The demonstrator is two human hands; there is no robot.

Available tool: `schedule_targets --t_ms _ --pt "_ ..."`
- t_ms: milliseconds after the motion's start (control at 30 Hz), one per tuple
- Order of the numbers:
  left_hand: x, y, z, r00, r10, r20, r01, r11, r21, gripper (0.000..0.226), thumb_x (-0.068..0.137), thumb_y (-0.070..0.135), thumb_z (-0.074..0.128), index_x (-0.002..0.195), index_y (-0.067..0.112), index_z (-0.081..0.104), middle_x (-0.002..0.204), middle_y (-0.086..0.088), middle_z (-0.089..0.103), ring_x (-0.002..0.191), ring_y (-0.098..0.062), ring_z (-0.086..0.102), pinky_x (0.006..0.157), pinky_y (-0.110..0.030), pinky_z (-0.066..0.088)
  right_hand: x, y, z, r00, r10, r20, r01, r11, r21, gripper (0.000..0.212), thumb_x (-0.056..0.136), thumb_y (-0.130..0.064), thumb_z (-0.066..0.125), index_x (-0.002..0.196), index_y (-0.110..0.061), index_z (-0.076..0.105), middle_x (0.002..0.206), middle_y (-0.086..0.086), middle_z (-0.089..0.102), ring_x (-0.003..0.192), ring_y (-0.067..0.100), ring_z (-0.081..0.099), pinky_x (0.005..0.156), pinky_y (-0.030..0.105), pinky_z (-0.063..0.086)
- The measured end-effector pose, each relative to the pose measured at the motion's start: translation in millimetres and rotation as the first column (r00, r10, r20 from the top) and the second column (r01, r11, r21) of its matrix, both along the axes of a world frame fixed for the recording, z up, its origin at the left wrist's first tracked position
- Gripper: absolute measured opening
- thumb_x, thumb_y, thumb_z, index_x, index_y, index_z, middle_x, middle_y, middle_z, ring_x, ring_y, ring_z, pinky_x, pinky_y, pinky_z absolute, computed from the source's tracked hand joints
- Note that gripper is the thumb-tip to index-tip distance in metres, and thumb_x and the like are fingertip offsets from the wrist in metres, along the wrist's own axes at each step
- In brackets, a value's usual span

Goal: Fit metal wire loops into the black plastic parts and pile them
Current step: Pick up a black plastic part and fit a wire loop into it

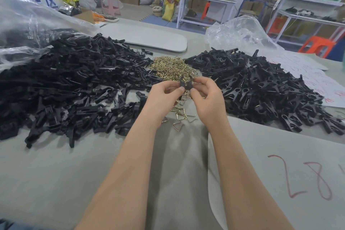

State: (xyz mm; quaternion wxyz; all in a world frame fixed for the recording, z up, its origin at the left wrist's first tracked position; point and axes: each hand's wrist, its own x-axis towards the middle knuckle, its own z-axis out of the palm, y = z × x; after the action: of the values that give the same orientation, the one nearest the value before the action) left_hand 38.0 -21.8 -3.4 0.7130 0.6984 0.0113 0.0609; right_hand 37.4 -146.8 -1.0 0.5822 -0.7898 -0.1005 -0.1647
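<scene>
Between my two hands I hold one black plastic part, its forked end pointing up. My left hand pinches its left side and my right hand pinches its right side. Whether a wire loop sits in the part is hidden by my fingers. Just behind my hands lies a heap of brass-coloured metal wire loops, and a few loose loops are scattered below my hands. A big pile of black plastic parts spreads on the left. A second pile of black parts with wire visible lies on the right.
Everything rests on a grey table. Clear plastic bags lie at the far left and behind the right pile. A grey sheet with red numbers covers the near right. Paper with red writing lies at the far right.
</scene>
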Motion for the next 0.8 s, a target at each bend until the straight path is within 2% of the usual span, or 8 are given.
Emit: schedule_targets --t_ms 67,133,267,367,500,633,800 --pt "-0.2 -0.1 -0.5 1.0 0.003 0.009 -0.003 1.0 0.007 0.024 0.087 0.013 0.065 0.073 0.032 0.065 0.062 0.019 0.068 0.074 -0.006 0.062 0.088 -0.035 0.051 0.6 -0.2 0.4 1.0 -0.005 0.011 0.006 1.0 -0.024 0.028 0.09 -0.003 0.054 0.117 -0.008 0.058 0.096 -0.011 0.063 0.09 -0.006 0.059 0.078 0.006 0.044" --pt "0.2 0.2 -1.2 1.0 0.003 0.017 -0.004 1.0 0.011 0.025 0.087 0.013 0.066 0.072 0.033 0.065 0.063 0.019 0.068 0.074 -0.005 0.062 0.086 -0.033 0.052 0.8 0.2 0.5 1.0 -0.01 0.02 0.011 0.999 -0.04 0.029 0.091 -0.002 0.054 0.119 -0.006 0.06 0.101 -0.006 0.063 0.093 -0.002 0.059 0.082 0.007 0.045" --pt "1.6 0.0 -1.9 0.999 0.0 0.033 0.0 1.0 0.003 0.022 0.087 0.013 0.066 0.075 0.032 0.065 0.063 0.019 0.068 0.072 -0.004 0.061 0.081 -0.03 0.052 1.1 -1.0 1.3 1.0 -0.024 0.014 0.025 0.999 -0.048 0.025 0.092 -0.002 0.053 0.114 -0.005 0.063 0.104 0.002 0.066 0.097 0.013 0.063 0.089 0.02 0.049" --pt "2.1 -0.4 -2.1 0.998 -0.007 0.054 0.007 1.0 0.006 0.021 0.088 0.014 0.065 0.078 0.032 0.064 0.063 0.02 0.067 0.07 -0.001 0.061 0.076 -0.025 0.051 0.1 -0.7 2.6 1.0 -0.024 -0.012 0.023 1.0 -0.007 0.022 0.092 -0.001 0.052 0.11 -0.003 0.065 0.102 0.007 0.069 0.093 0.014 0.064 0.089 0.027 0.051" --pt "3.0 0.4 -2.2 0.997 0.0 0.078 -0.001 1.0 0.021 0.021 0.088 0.015 0.065 0.079 0.033 0.064 0.062 0.021 0.067 0.065 0.006 0.06 0.069 -0.018 0.052 -1.8 1.3 4.6 1.0 -0.006 -0.025 0.008 0.999 0.05 0.019 0.091 0.001 0.053 0.105 -0.006 0.064 0.097 0.006 0.068 0.092 0.015 0.064 0.091 0.035 0.052" --pt "3.4 -0.3 -2.6 0.997 -0.001 0.073 0.0 1.0 0.017 0.019 0.088 0.014 0.065 0.08 0.031 0.064 0.06 0.021 0.066 0.061 0.008 0.059 0.067 -0.017 0.052 -2.5 0.6 5.3 0.999 -0.016 -0.042 0.02 0.995 0.102 0.018 0.091 0.001 0.053 0.1 -0.01 0.064 0.093 0.002 0.068 0.089 0.012 0.065 0.091 0.035 0.053" --pt "2.7 -0.2 -2.2 0.998 -0.009 0.07 0.008 1.0 0.021 0.02 0.088 0.013 0.064 0.08 0.03 0.065 0.061 0.018 0.067 0.064 0.006 0.06 0.066 -0.016 0.051 -1.8 1.0 4.5 0.999 -0.003 -0.047 0.007 0.995 0.095 0.018 0.092 0.0 0.053 0.102 -0.009 0.064 0.096 0.006 0.068 0.094 0.017 0.065 0.093 0.038 0.052"
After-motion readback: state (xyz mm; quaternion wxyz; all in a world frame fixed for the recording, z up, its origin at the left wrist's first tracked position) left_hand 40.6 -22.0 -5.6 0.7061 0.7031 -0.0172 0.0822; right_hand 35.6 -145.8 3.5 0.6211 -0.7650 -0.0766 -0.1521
